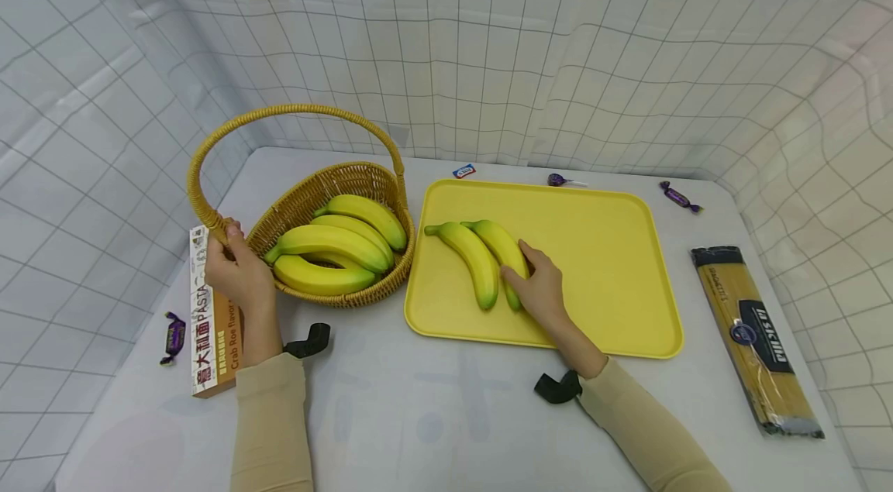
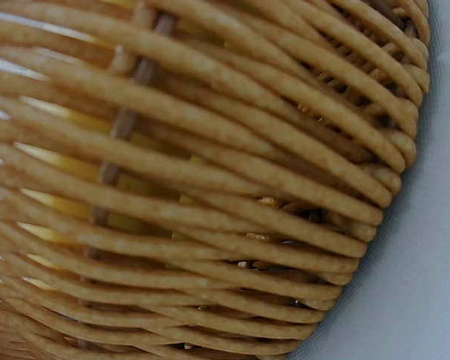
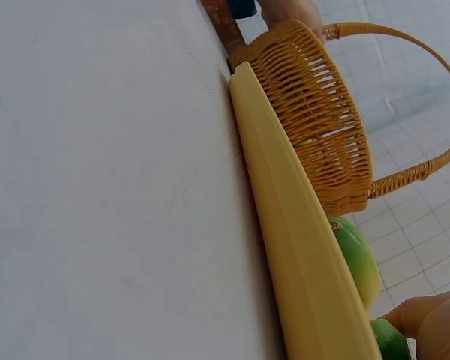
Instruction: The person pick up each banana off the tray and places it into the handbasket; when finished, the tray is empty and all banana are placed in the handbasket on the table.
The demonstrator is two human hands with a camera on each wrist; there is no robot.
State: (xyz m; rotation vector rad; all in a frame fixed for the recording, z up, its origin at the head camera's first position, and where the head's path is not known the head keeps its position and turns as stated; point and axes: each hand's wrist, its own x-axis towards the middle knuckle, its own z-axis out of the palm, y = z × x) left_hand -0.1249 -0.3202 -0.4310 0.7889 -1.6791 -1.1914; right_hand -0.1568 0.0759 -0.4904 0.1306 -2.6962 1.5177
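Note:
A wicker basket [image 1: 380,292] holding several bananas [image 1: 331,242] stands at the left of the table. My left hand [image 1: 240,271] grips the lower left end of its arched handle [image 1: 293,110]. In the left wrist view, the woven wall [image 2: 232,187] fills most of the picture and that hand is out of sight. Two bananas lie side by side on a yellow tray [image 1: 600,275]. Thumb and fingers of my right hand [image 1: 543,287] pinch the right-hand banana [image 1: 497,242] near its lower half. Just left of it lies the other banana [image 1: 469,253], untouched.
Beside the basket, under my left forearm, is a pasta box [image 1: 225,337], with a purple-wrapped candy [image 1: 174,337] further left. A spaghetti pack [image 1: 753,337] lies right of the tray. Behind it are a lollipop [image 1: 556,180], a small packet [image 1: 463,170] and another candy [image 1: 678,197].

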